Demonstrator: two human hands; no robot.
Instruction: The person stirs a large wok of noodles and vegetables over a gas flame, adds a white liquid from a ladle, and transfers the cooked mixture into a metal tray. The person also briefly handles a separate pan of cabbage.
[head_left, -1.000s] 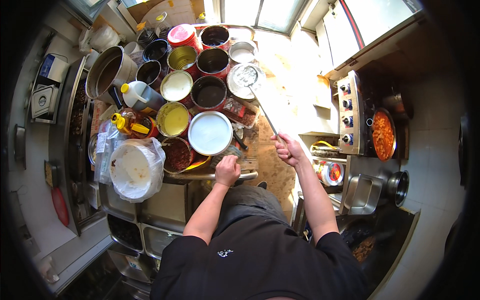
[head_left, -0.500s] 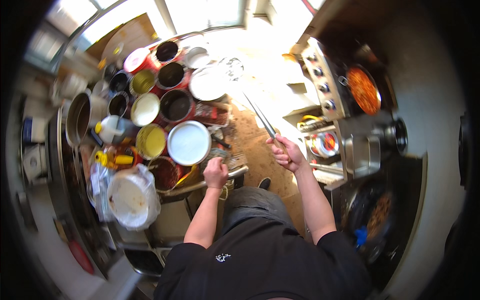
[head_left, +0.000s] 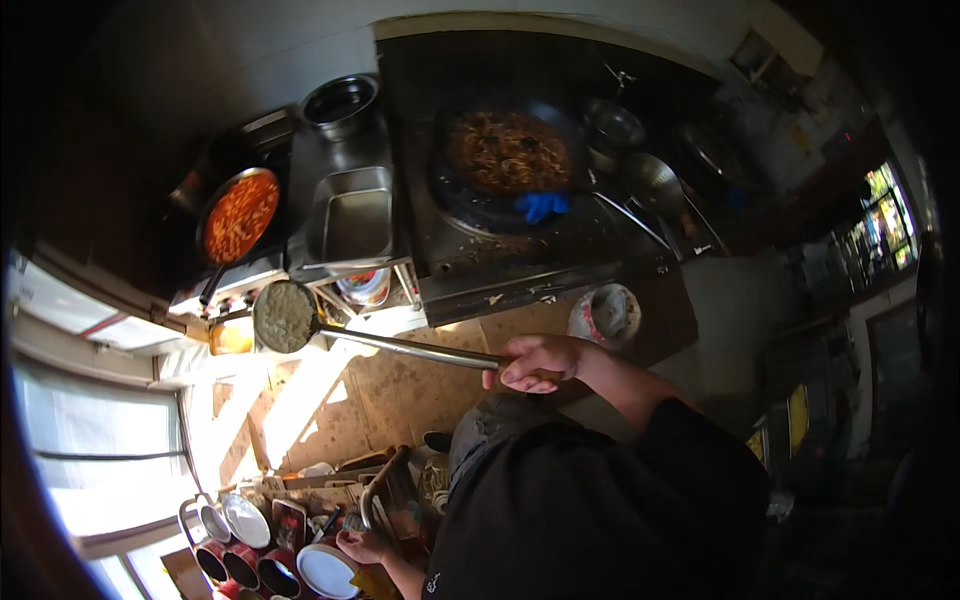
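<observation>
Kitchen floor under ladle (head_left: 287, 316), grip (head_left: 540, 362) rearward.

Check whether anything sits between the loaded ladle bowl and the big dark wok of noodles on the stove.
Partly. The ladle, held by the right hand, hangs at the stove's front. Between it and the wok stand an empty rectangular steel tray and the stove's front rail. Nothing visible blocks the space above them.

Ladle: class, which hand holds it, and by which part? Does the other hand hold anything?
The right hand grips the ladle at the end of its long handle, bowl far out. The left hand rests by the white plate; any hold cannot be told.
</observation>
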